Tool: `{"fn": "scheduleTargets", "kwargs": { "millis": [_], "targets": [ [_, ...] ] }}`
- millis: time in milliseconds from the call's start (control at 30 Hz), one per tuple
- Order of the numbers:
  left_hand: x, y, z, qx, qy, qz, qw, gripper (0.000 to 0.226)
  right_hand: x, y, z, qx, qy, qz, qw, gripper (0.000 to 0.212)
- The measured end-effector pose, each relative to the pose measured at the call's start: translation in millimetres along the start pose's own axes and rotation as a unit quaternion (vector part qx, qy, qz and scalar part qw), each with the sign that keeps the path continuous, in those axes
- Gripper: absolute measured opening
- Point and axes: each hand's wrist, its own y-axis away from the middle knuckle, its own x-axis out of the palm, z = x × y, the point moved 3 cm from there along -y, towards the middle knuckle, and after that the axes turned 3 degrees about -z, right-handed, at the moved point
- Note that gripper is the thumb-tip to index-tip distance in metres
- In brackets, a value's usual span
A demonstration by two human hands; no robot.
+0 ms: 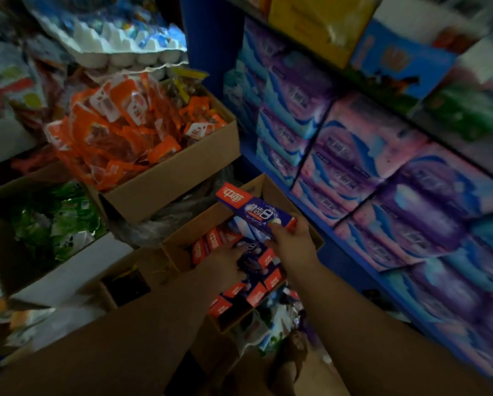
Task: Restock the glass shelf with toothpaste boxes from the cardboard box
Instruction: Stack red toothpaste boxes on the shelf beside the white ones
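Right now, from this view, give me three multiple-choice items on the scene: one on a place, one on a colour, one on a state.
1. Where is the left hand?
A. in the cardboard box, on the packed toothpaste boxes
B. hanging at the person's side
C. raised overhead

2. What colour is the far end of the held toothpaste box?
A. green
B. yellow
C. red

3. What is the right hand doing?
A. hanging empty
B. holding one box above the cardboard box
C. lying flat on the floor

Key:
1 A, its fingers reach onto the packed boxes inside the open carton.
2 C, a red panel with white characters caps that end.
3 B, its fingers wrap the box's near end, lifted clear of the rest.
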Motion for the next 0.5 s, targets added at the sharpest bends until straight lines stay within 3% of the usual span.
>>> {"fn": "scheduleTargets", "kwargs": {
  "millis": [100, 233, 300, 367, 400, 433, 467, 500],
  "targets": [
    [41, -11, -4, 0.042, -0.197, 0.053, 0.978, 0.066, -7, -2, -4, 0.007, -0.036, 0.026, 0.999, 0.038],
    [72, -10, -10, 0.048, -0.275, 0.068, 0.958, 0.059, -9, 5, -20, 0.023, -0.059, 0.050, 0.997, 0.040],
    [73, -13, -14, 0.041, -0.226, 0.034, 0.973, 0.057, -8, 9, -30, 0.038, -0.074, 0.059, 0.995, 0.038],
    [63, -8, -21, 0.000, 0.002, -0.046, 0.999, 0.052, -7, 13, -37, 0.051, -0.081, 0.062, 0.993, 0.040],
    [54, -7, -18, -0.059, 0.163, -0.089, 0.981, 0.048, -7, 14, -39, 0.053, -0.085, 0.061, 0.993, 0.042],
    [48, -13, -6, -0.116, 0.327, -0.140, 0.927, 0.045, -8, 16, -38, 0.052, -0.090, 0.062, 0.993, 0.042],
    [35, -13, 2, -0.183, 0.473, -0.176, 0.844, 0.044, -10, 17, -36, 0.049, -0.094, 0.066, 0.992, 0.042],
    [29, -21, 18, -0.220, 0.611, -0.216, 0.729, 0.044, -14, 18, -32, 0.044, -0.090, 0.071, 0.992, 0.044]
  ]
}}
